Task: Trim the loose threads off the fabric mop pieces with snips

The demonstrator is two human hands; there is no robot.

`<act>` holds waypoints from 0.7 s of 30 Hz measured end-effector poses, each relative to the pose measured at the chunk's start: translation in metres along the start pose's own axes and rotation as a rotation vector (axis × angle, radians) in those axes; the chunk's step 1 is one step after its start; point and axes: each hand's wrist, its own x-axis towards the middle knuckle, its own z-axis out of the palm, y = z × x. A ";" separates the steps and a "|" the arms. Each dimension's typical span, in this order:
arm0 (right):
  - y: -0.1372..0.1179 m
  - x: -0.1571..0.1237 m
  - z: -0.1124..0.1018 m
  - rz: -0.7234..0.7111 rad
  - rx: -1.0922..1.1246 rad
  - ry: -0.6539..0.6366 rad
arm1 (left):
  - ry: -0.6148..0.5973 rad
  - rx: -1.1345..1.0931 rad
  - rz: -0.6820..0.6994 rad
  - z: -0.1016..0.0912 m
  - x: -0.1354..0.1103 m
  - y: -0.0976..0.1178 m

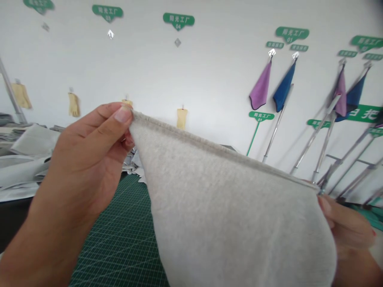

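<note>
As the head camera looks out over both hands, the left hand (80,159) rises from about 8 o'clock, its thumb (122,115) pressed against the fingers in a tight pinch on one corner of a pale grey fleece cloth (215,215). The right hand (344,227) sits at about 4 o'clock, its fingers (324,205) closed on the opposite corner, though the cloth hides part of that grip. Between the hands, the cloth is lifted in the middle of the view, its stitched edge (221,147) drawn taut on a slant from about 10 o'clock toward 3 o'clock, and its body sags toward 6 o'clock. As far as this view shows, that edge looks sewn along its visible length, while the rest of the cloth hangs folded or doubled and cannot be checked. Below it, at about 7 o'clock, lies a green gridded cutting mat (119,239), and a heap of grey fabric pieces (26,163) sits at about 9 o'clock. Purple and blue towels (272,85) hang at about 2 o'clock on a white wall (149,67), below green signs (178,20), with yellow cloth samples (181,118) near 12 o'clock.
</note>
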 end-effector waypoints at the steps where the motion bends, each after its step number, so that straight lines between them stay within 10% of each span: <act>1: 0.001 0.000 0.001 0.045 0.083 -0.044 | 0.002 0.004 -0.002 -0.003 0.001 0.000; 8: 0.016 0.020 0.028 0.213 0.301 -0.093 | 0.050 0.043 -0.073 -0.029 0.006 -0.029; 21: 0.128 0.043 0.040 0.418 0.117 -0.238 | -0.149 0.488 -0.620 -0.098 -0.008 -0.165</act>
